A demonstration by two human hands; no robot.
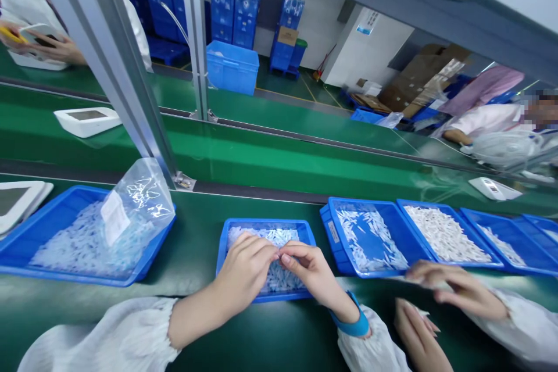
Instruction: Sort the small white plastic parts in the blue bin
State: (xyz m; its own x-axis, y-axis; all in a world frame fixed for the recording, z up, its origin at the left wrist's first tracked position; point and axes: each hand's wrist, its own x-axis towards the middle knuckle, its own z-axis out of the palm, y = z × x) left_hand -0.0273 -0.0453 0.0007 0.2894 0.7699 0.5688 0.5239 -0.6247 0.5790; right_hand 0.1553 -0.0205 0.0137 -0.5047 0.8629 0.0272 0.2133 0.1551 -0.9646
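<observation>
My left hand [247, 270] and my right hand [310, 272] meet fingertip to fingertip over a small blue tray [221, 267]. Both are closed in a pinch, and whatever lies between the fingers is too small to make out. Many small white and pale blue plastic pieces [285, 279] fill the tray beneath them. A blue band [356, 322] circles my right wrist. To the left, a larger blue tray [150, 258] holds more pale pieces, with a clear plastic bag [146, 195] lying on top.
Several blue trays line the right side, among them one of pale pieces [370, 238] and one of white pieces [444, 232]. A co-worker's hands [457, 290] work close by my right arm. A metal post [117, 64] rises behind the left tray. Beyond runs a green belt [261, 154].
</observation>
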